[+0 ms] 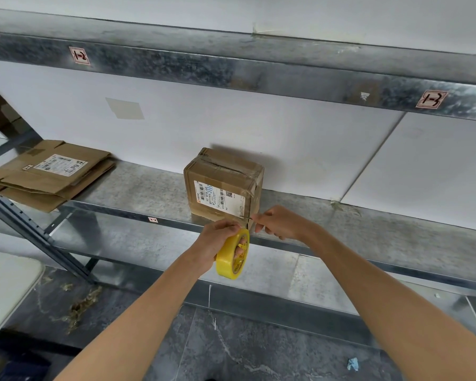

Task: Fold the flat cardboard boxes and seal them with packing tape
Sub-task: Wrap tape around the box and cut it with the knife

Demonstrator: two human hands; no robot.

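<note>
I see the box upright near the front edge of the shelf, bare metal on either side. Flat cardboard stack at far left, overhanging the edge. Left hand sits just below the edge, fingers curled through the tape roll, gripping it. Right hand is close beside, fingertips pinching a thin strip at the box's lower right corner. Can't tell if it's tape. Both forearms reach forward.

We cannot read the small print on the label of the taped box. The box's lower corner, at the front edge of the shelf, hides behind our left hand and the tape roll. The thin strip pinched by our right hand is too slight to identify, and the picture's left edge cuts off the flat cardboard boxes.
</note>
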